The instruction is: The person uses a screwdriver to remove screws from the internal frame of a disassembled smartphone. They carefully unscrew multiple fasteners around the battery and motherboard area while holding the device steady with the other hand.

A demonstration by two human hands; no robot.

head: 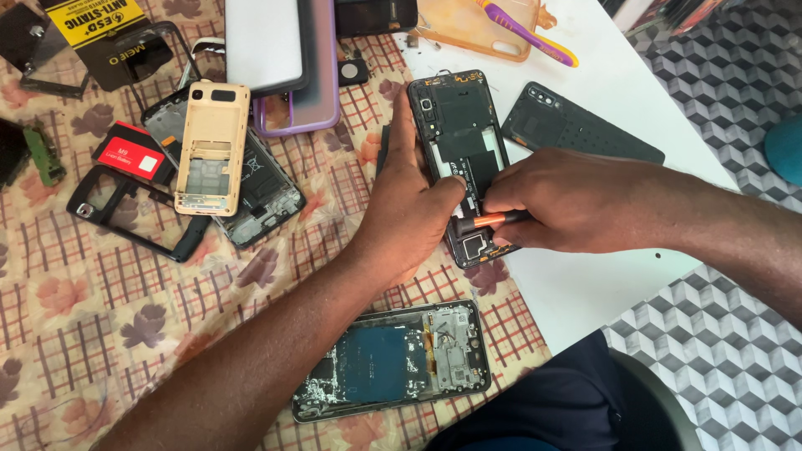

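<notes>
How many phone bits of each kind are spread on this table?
Opened phone bodies showing their insides: 3
Loose back covers and cases: 4
Empty black frames: 1
Total: 8
The left hand steadies one body; the right hand works a small tool on it.

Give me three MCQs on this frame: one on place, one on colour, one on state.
1. Where does the stripped phone frame lie?
A. near the person, on the patterned cloth
B. on the floor
C. under the toothbrush

2. What colour is the tool's shaft?
A. green
B. orange
C. white

3. The opened black phone is:
A. sealed
B. back off, insides showing
C. boxed

1 A: it rests on the floral cloth.
2 B: orange shows in the right hand.
3 B: the left hand steadies it, and the black back cover lies apart.
</notes>
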